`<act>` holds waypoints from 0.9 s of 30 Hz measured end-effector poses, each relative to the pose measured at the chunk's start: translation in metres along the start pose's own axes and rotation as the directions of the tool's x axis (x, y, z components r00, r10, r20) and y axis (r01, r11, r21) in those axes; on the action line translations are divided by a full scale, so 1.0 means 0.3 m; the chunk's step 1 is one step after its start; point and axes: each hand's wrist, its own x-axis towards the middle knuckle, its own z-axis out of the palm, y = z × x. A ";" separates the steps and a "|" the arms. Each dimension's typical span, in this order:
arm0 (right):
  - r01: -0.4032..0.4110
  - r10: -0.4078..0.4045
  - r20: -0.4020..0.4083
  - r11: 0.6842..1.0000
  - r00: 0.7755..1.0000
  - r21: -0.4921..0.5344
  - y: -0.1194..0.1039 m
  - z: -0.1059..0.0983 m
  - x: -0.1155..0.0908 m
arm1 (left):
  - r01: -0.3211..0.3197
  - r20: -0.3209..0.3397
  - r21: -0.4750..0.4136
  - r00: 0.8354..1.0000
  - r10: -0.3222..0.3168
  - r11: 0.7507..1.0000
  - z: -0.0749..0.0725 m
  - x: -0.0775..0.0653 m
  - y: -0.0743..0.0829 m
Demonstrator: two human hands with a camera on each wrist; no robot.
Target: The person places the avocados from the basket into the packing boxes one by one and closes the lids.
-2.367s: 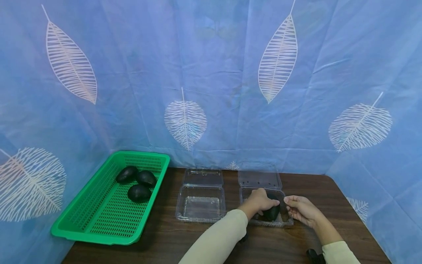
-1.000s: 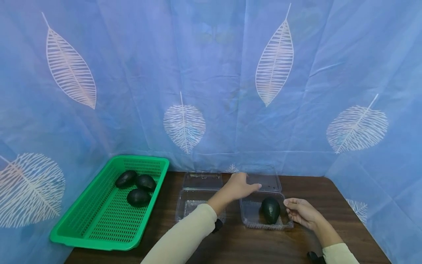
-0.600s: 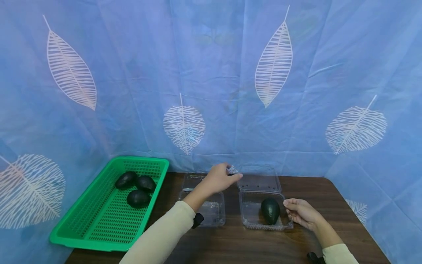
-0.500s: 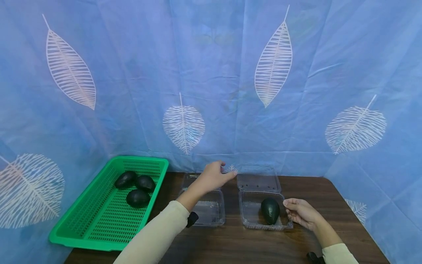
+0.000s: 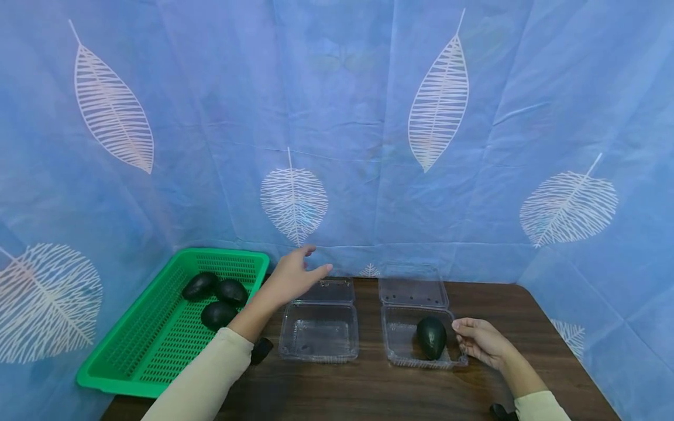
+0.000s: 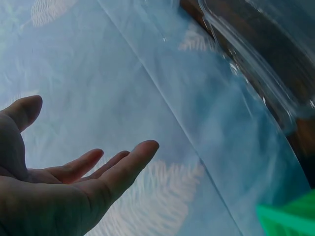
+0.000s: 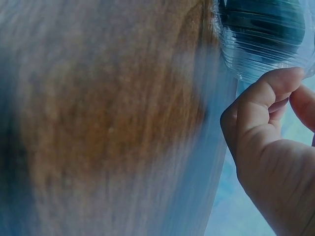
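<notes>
My left hand [image 5: 289, 277] is in the air between the green basket and the left clear container, fingers loosely spread and holding nothing. In the left wrist view the same hand [image 6: 83, 182] shows bare fingers against the cloth. With thumb and fingertips, my right hand [image 5: 483, 340] pinches the right edge of the right clear plastic clamshell container [image 5: 398, 342]. One dark green avocado [image 5: 431, 338] lies inside it, its lid folded back. The right wrist view shows the right hand [image 7: 275, 132] at the container's ribbed wall [image 7: 246, 61].
A green plastic basket [image 5: 137, 387] at the left holds three dark avocados [image 5: 218, 316]. Another lidded clear clamshell [image 5: 319, 339] stands open in the middle with nothing in it. Behind the brown wooden table [image 5: 368, 394] hangs a blue leaf-print cloth [image 5: 347, 146].
My left hand has let go of the avocado in the right container and moved left, past the left container, toward the basket. The right hand has stayed at the container's edge.
</notes>
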 end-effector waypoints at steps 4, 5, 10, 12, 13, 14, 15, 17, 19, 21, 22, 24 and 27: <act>0.009 -0.009 0.013 1.000 1.000 -0.003 0.004 -0.005 0.001 | 0.018 -0.024 0.028 1.000 -0.018 0.999 -0.057 -0.011 -0.035; 0.009 -0.009 0.009 1.000 1.000 -0.008 0.004 -0.005 0.001 | 0.022 -0.031 0.040 0.999 -0.020 0.999 -0.070 -0.012 -0.045; 0.001 -0.002 -0.011 0.999 1.000 -0.033 0.001 -0.003 0.000 | 0.075 -0.072 0.086 0.995 -0.069 0.993 -0.138 -0.020 -0.099; 0.003 -0.004 -0.014 0.999 1.000 -0.041 -0.001 0.001 -0.001 | 0.105 -0.081 0.095 0.992 -0.098 0.990 -0.170 -0.022 -0.123; 0.006 -0.007 -0.014 0.999 1.000 -0.047 -0.002 0.003 -0.001 | 0.120 -0.085 0.098 0.990 -0.112 0.988 -0.187 -0.024 -0.137; 0.007 -0.007 -0.012 0.999 1.000 -0.046 -0.002 0.005 -0.001 | 0.137 -0.089 0.105 0.988 -0.128 0.985 -0.204 -0.026 -0.150; 0.006 -0.007 -0.010 0.999 1.000 -0.042 -0.003 0.006 0.000 | 0.152 -0.090 0.105 0.986 -0.143 0.983 -0.221 -0.029 -0.165; 0.007 -0.008 -0.008 0.999 1.000 -0.045 -0.004 0.009 0.000 | 0.177 -0.085 0.108 0.982 -0.169 0.978 -0.254 -0.036 -0.195; 0.002 -0.002 -0.011 0.999 1.000 -0.046 -0.004 0.009 0.000 | 0.201 -0.080 0.118 0.978 -0.193 0.972 -0.283 -0.045 -0.225; -0.001 0.000 -0.009 0.999 1.000 -0.042 -0.005 0.006 0.000 | 0.225 -0.066 0.128 0.974 -0.218 0.966 -0.308 -0.053 -0.255; 0.000 0.000 -0.008 0.999 1.000 -0.040 -0.004 0.004 0.000 | 0.237 -0.059 0.139 0.971 -0.231 0.961 -0.318 -0.056 -0.270; 0.002 -0.002 -0.004 0.999 1.000 -0.036 -0.004 -0.001 0.000 | 0.268 -0.049 0.162 0.963 -0.263 0.950 -0.335 -0.061 -0.301; 0.005 -0.005 0.000 1.000 1.000 -0.029 -0.001 -0.005 0.002 | 0.310 -0.023 0.184 0.950 -0.312 0.933 -0.354 -0.069 -0.348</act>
